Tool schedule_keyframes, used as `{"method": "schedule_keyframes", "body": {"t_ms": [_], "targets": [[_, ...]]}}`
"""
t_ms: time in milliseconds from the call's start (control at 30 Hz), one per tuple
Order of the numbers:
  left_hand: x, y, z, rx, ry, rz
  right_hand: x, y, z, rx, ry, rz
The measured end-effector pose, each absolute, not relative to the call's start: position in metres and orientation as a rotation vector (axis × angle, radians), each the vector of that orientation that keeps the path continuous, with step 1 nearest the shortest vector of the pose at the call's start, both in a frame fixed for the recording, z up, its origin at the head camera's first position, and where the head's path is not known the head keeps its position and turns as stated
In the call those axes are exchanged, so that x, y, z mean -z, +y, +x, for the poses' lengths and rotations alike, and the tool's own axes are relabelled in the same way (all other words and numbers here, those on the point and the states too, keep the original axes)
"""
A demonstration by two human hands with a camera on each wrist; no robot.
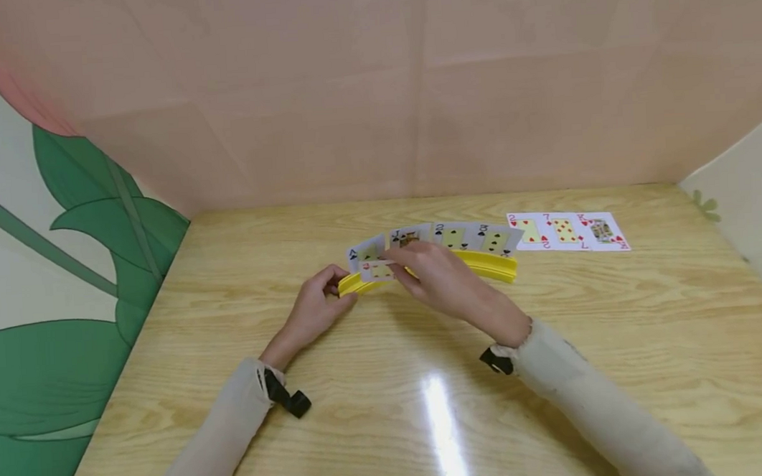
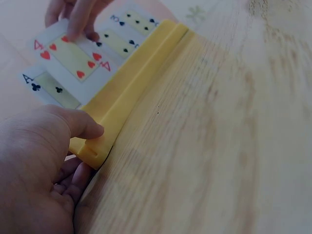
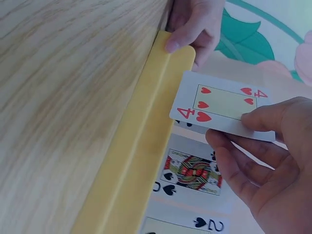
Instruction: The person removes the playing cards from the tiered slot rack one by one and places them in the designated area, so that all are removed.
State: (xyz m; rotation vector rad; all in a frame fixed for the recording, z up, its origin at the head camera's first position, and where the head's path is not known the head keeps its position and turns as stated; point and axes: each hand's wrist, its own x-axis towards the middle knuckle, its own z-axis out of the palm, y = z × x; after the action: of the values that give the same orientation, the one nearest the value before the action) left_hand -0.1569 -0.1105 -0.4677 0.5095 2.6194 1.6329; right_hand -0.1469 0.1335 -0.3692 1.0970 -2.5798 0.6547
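A curved yellow card holder (image 1: 494,266) stands on the table with a row of playing cards in its slot. My left hand (image 1: 316,307) grips its left end, thumb on the front and fingers behind. Between thumb and fingers, my right hand (image 1: 444,281) pinches a four of hearts (image 3: 219,105). In the right wrist view that card's edge is at the holder's upper rim; I cannot tell whether it sits in the slot. Behind it stand an ace of clubs (image 2: 53,90) and a jack of spades (image 3: 192,170), with a two of spades (image 1: 450,234) and another spade card (image 1: 496,239) to the right.
Three red cards lie face up at the back right of the wooden table (image 1: 378,439): a two of hearts (image 1: 527,231), a seven of diamonds (image 1: 563,230) and a king of hearts (image 1: 602,231). A pinkish wall (image 1: 323,126) rises behind the table's back edge.
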Motion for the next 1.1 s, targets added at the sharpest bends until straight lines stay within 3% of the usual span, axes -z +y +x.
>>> {"method": "schedule_keyframes", "body": {"t_ms": [1100], "targets": [[0.464,-0.109,-0.155,-1.594,2.629,0.452,0.333,0.187,-0.125,-0.589,-2.329,1.073]]}}
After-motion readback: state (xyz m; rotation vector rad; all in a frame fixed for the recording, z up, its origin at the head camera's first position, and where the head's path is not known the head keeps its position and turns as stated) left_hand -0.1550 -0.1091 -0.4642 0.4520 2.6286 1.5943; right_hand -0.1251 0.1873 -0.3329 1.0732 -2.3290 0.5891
